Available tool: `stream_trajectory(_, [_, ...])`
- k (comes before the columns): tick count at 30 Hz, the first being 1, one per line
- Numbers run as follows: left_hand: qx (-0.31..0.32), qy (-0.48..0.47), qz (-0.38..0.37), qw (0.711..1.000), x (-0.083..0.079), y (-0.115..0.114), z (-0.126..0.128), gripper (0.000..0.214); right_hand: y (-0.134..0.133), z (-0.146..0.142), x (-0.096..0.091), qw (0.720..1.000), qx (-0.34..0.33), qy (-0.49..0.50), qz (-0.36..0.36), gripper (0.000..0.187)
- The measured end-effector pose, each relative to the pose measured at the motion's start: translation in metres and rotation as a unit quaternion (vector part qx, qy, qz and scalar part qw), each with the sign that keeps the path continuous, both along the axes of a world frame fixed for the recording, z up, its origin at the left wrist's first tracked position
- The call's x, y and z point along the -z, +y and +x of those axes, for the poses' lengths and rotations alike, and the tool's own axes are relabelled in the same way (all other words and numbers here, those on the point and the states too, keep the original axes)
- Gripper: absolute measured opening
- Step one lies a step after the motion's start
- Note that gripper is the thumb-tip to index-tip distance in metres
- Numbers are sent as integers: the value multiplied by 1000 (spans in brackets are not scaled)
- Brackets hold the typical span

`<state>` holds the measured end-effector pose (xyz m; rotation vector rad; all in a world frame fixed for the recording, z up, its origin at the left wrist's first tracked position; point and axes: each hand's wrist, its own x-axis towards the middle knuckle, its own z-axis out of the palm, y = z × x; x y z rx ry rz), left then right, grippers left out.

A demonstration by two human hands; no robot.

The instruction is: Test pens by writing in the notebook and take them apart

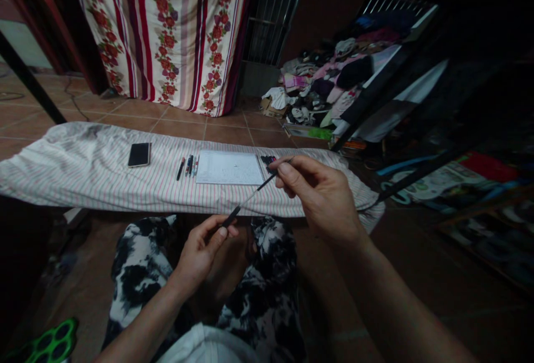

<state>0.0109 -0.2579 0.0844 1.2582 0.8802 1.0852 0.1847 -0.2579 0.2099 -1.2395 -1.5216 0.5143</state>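
My left hand (pixel 204 246) is closed, its fingers pinching a short black pen part (pixel 231 216) above my lap. Higher and to the right, my right hand (pixel 319 193) pinches a longer, thin black pen part (pixel 267 181). The two parts lie in one slanting line, with a thin pale stretch between them; whether they are joined there I cannot tell. Just beyond my hands, a spiral notebook (pixel 227 167) lies on the striped cloth. Several pens (pixel 189 166) lie at its left, and a group of black pens (pixel 268 160) at its right, partly behind my right fingers.
A phone (pixel 139 155) lies on the left of the cloth-covered bench (pixel 95 185). Beyond are a floral curtain (pixel 167 34) and a heap of clothes (pixel 329 79). Dark poles (pixel 29 76) stand at both sides. A green object with round holes (pixel 54 341) is at lower left.
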Motion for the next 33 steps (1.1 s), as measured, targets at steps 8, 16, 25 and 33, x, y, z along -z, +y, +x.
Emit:
stream_trajectory(8, [10, 0, 10, 1000, -2, 0, -1, 21, 3, -10, 7, 997, -57, 2, -52, 18])
stream_trajectory(16, [8, -11, -5, 1000, -4, -1, -3, 22, 11, -19, 31, 993, -81, 2, -90, 17])
stream_trajectory(25, [10, -21, -10, 1000, -3, 1, -1, 19, 12, -26, 48, 978, -137, 29, -154, 19])
stream_trajectory(33, [3, -35, -16, 999, 6, 6, -4, 21, 14, -26, 57, 962, -158, 95, -203, 31])
